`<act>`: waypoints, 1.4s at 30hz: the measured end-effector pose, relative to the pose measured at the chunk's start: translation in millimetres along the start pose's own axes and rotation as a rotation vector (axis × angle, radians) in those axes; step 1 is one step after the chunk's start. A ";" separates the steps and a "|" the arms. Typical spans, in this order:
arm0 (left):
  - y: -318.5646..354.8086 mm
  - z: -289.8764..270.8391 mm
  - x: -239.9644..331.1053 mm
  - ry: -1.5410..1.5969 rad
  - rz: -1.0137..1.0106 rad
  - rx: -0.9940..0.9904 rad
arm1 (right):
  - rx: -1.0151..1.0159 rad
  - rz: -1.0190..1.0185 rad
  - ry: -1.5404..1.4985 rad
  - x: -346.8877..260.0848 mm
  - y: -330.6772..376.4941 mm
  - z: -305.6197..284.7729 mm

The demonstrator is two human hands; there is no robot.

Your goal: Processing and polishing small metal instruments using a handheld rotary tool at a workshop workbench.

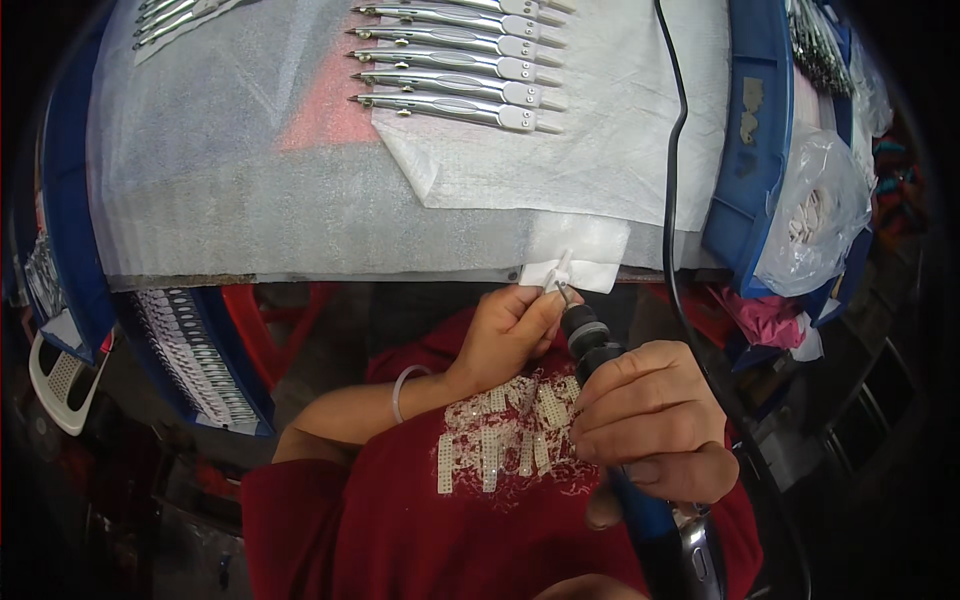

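Note:
My left hand (505,338) is closed at the table's front edge, pinching what looks like a drawing compass (563,266). Its pale handle end points away from me over a small white foam sheet (590,238); the rest is hidden by my fingers. My right hand (655,420) is wrapped round a blue and black electric screwdriver (590,332), held at a slant. The screwdriver's thin bit reaches the compass head beside my left fingertips; whether it sits in a screw is too small to tell. Several silver drawing compasses (440,105) lie in a row farther back.
A white foam cloth (480,170) lies under the compass row. The screwdriver's black cable (672,200) runs down the table's right side. Blue bins (745,190) flank the table, with a clear plastic bag (820,215) at the right. More compasses fill a blue tray (262,400) below left.

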State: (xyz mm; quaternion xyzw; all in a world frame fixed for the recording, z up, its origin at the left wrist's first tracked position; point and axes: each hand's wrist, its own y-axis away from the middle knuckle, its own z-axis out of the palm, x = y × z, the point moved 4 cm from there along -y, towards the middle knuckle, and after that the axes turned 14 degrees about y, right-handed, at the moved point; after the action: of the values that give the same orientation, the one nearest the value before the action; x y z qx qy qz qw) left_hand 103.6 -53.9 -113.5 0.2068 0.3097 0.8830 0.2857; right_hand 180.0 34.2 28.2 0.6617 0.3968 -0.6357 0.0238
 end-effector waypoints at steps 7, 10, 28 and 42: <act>1.5 -1.3 1.5 -0.020 -0.005 0.015 | 0.001 -0.002 -0.003 5.0 -3.7 3.7; 1.3 -4.3 -0.2 -0.040 0.001 0.015 | -0.073 -0.004 0.033 5.1 -11.6 0.6; 1.0 2.4 2.5 -0.035 0.039 -0.016 | 0.011 0.004 0.080 -8.6 1.1 -10.1; 0.6 0.6 0.9 -0.020 0.021 0.010 | -0.109 0.009 0.078 -2.5 -2.1 -8.5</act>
State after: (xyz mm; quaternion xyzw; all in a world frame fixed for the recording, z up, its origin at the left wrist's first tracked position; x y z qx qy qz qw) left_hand 103.1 -53.4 -112.5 0.2203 0.3089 0.8823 0.2786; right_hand 186.2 39.0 32.9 0.6856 0.4283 -0.5867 0.0470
